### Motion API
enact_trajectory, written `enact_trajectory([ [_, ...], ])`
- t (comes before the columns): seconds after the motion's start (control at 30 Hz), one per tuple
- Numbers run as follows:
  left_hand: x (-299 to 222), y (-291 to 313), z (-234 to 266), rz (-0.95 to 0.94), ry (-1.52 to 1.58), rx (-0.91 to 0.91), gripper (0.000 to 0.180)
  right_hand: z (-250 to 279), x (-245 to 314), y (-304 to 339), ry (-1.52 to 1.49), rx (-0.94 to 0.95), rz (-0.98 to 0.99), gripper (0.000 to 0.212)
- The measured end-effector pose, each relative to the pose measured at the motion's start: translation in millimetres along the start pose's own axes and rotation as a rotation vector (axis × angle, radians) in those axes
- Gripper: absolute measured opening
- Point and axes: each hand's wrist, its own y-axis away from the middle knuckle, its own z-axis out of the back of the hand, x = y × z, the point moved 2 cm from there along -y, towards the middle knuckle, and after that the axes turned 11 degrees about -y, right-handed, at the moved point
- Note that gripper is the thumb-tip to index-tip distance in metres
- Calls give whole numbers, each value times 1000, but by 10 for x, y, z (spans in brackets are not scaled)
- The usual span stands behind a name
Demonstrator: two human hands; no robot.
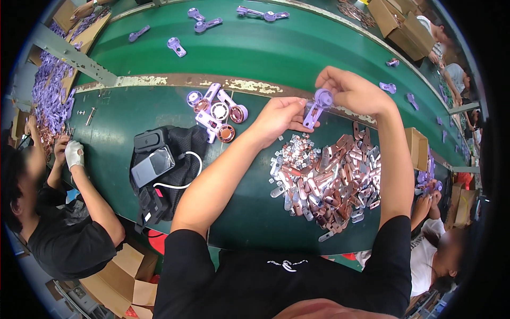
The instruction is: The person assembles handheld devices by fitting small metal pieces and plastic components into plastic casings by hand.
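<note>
In front of me, near the table's far edge, is a purple plastic fan part with a round head and a slotted handle. My left hand pinches its handle from the left. The fingers of my right hand are curled at the round head, closed on it; some fingertips are hidden. Below lies a heap of copper-coloured and clear oblong pieces, with small clear bits at its upper left. Left of my left hand sits a cluster of purple fan parts, several with copper or white round faces.
A black bag carries a grey phone-like device and a white cable. Beyond the table edge, a green belt bears several purple parts. A person works at left beside a purple pile; another sits at right.
</note>
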Motion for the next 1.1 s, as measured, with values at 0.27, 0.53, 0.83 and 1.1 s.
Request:
enact_trajectory([
  [0.27, -17, 13, 8, 5, -2, 4, 37, 4, 81, -160, 134, 79, -57, 29],
  [0.53, 11, -8, 1, 13, -29, 3, 37, 5, 49, -188, 117, 56, -63, 29],
  [0.83, 6, 33, -45, -21, -87, -34, 32, -36, 110, -252, 154, 69, -101, 29],
  [1.1, 56, 30, -105, -45, -103, -178, 17, -115, 156, -249, 167, 35, -48, 30],
])
